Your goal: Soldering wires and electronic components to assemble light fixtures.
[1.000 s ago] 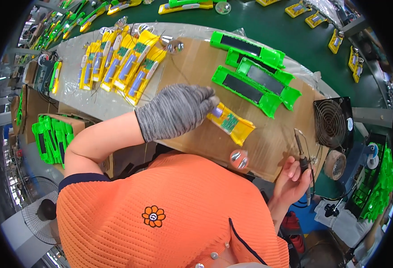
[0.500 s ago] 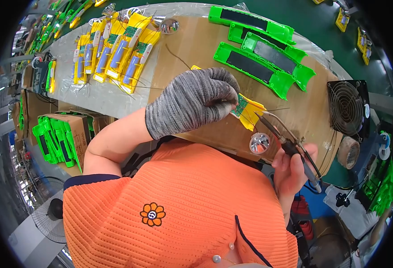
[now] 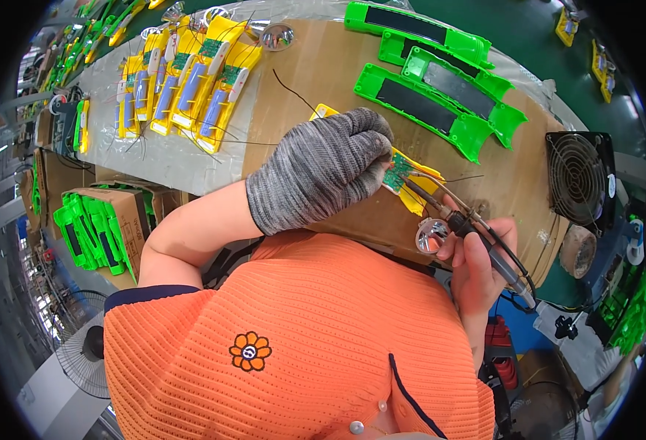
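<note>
My left hand (image 3: 323,169), in a grey knit glove, presses down on a yellow plastic housing (image 3: 411,199) that carries a small green circuit board (image 3: 396,174), on the brown bench top (image 3: 323,81). My right hand (image 3: 477,264) is bare and grips a soldering iron (image 3: 469,224) like a pen. The iron's tip rests at the circuit board, just right of my gloved fingers. Thin wires run from the board. A small shiny reflector cup (image 3: 429,236) lies next to my right hand.
Several yellow housings with boards (image 3: 183,81) lie in a row at the back left. Green housings with black panels (image 3: 440,81) lie at the back right. A small black fan (image 3: 579,176) stands at the right. A cardboard box of green parts (image 3: 95,227) sits lower left.
My right hand has come up from the bench edge and brought the soldering iron's tip to the board. My gloved left hand stays on the yellow housing.
</note>
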The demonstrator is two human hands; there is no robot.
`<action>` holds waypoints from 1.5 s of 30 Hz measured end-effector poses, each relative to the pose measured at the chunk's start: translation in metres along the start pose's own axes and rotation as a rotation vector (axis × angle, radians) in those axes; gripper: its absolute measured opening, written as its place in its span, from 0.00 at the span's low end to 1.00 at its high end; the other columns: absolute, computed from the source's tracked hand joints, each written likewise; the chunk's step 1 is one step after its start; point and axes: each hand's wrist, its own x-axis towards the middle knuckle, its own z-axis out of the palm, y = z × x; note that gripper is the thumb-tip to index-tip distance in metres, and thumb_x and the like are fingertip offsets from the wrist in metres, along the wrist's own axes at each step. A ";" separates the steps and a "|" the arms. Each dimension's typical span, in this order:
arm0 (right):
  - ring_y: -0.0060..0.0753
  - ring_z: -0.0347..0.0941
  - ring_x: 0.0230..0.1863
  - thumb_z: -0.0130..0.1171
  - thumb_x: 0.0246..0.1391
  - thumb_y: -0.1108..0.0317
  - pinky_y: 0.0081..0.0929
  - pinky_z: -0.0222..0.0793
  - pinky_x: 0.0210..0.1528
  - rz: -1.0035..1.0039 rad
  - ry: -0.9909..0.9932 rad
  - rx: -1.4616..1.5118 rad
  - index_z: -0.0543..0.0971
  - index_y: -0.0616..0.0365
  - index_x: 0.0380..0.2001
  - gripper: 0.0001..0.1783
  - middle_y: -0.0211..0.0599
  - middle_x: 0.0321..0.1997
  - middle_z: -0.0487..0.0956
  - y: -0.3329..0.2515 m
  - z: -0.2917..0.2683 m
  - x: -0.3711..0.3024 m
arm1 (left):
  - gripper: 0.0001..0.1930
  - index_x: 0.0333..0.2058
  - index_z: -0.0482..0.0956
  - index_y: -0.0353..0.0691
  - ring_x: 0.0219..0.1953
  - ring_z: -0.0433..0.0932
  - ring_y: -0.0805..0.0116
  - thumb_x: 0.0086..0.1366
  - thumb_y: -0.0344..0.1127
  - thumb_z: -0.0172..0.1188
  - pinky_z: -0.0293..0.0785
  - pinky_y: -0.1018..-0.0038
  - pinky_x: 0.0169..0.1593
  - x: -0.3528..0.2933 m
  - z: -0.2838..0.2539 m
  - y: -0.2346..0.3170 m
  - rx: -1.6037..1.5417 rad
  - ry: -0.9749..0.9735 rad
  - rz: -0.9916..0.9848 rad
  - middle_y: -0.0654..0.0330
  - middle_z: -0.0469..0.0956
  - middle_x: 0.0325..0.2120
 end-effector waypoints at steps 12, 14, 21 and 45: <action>0.23 0.73 0.24 0.52 0.60 0.79 0.49 0.64 0.64 0.073 0.016 -0.090 0.62 0.61 0.36 0.09 0.39 0.22 0.75 -0.009 0.011 0.001 | 0.09 0.35 0.76 0.38 0.36 0.79 0.54 0.55 0.26 0.64 0.77 0.66 0.37 0.000 0.000 -0.001 0.010 -0.001 0.008 0.54 0.78 0.36; 0.23 0.73 0.25 0.52 0.59 0.79 0.50 0.63 0.64 0.077 0.023 -0.084 0.62 0.61 0.36 0.09 0.38 0.22 0.75 -0.009 0.011 0.001 | 0.09 0.35 0.76 0.38 0.36 0.79 0.54 0.55 0.25 0.64 0.77 0.66 0.37 0.000 -0.001 -0.002 0.005 -0.012 0.010 0.54 0.78 0.36; 0.24 0.73 0.25 0.52 0.59 0.79 0.53 0.59 0.67 0.056 0.014 -0.095 0.62 0.60 0.35 0.09 0.35 0.21 0.74 -0.006 0.010 0.001 | 0.09 0.36 0.76 0.38 0.36 0.79 0.53 0.56 0.26 0.64 0.77 0.66 0.37 0.000 -0.003 -0.003 0.018 -0.055 -0.002 0.54 0.78 0.37; 0.28 0.73 0.22 0.58 0.59 0.75 0.26 0.74 0.28 0.014 0.021 0.035 0.64 0.60 0.39 0.12 0.42 0.26 0.76 -0.002 0.003 -0.002 | 0.09 0.38 0.78 0.42 0.37 0.80 0.55 0.58 0.27 0.64 0.78 0.67 0.39 0.004 -0.015 0.002 0.026 -0.194 0.026 0.57 0.78 0.38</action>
